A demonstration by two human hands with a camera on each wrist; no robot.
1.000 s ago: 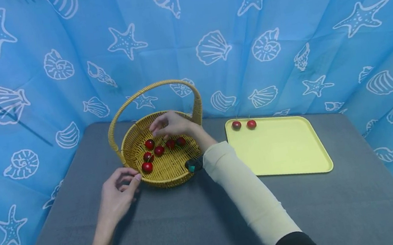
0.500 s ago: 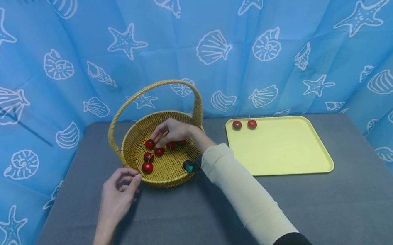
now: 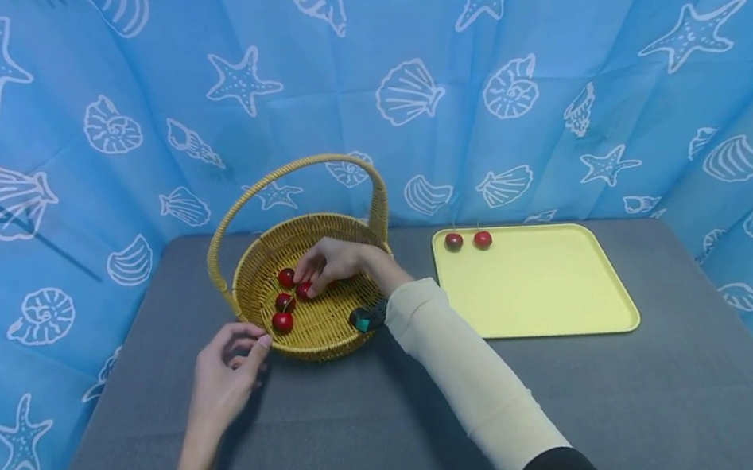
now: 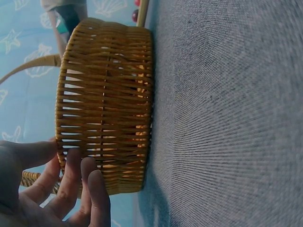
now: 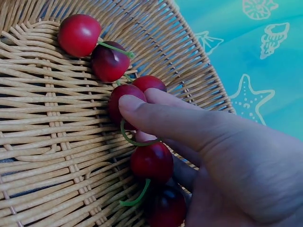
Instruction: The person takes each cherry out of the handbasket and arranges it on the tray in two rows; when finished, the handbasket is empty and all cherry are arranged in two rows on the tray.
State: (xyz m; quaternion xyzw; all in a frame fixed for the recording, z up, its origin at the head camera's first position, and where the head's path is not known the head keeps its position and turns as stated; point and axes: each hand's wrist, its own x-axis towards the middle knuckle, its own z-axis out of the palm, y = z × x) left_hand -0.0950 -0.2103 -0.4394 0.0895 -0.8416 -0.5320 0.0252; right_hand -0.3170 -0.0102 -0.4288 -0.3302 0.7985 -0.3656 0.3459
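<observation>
A round wicker basket point(image 3: 323, 347) with a tall arched handle stands left of centre, with several red cherries point(image 3: 282, 322) on its floor. My right hand point(image 3: 337, 261) reaches down inside and pinches one dark red cherry point(image 5: 115, 109) between thumb and fingers. That cherry's curved green stem shows below the thumb in the right wrist view. Other cherries point(image 5: 151, 161) lie close around the fingers, some partly covered by the hand. My left hand point(image 3: 226, 372) holds the basket's near left rim, thumb at the edge and fingertips point(image 4: 96, 182) against the outer weave.
To the right of the basket lies a yellow rectangular tray point(image 3: 534, 277). Two cherries point(image 3: 481, 239) sit at its back left corner, stems up. Grey cloth point(image 3: 376, 436) covers the table, and a blue curtain point(image 3: 337, 56) with shell prints hangs behind.
My right hand has lowered from above the cherries to the basket's floor, and its thumb and fingers have closed on one cherry. The left hand has stayed at the rim.
</observation>
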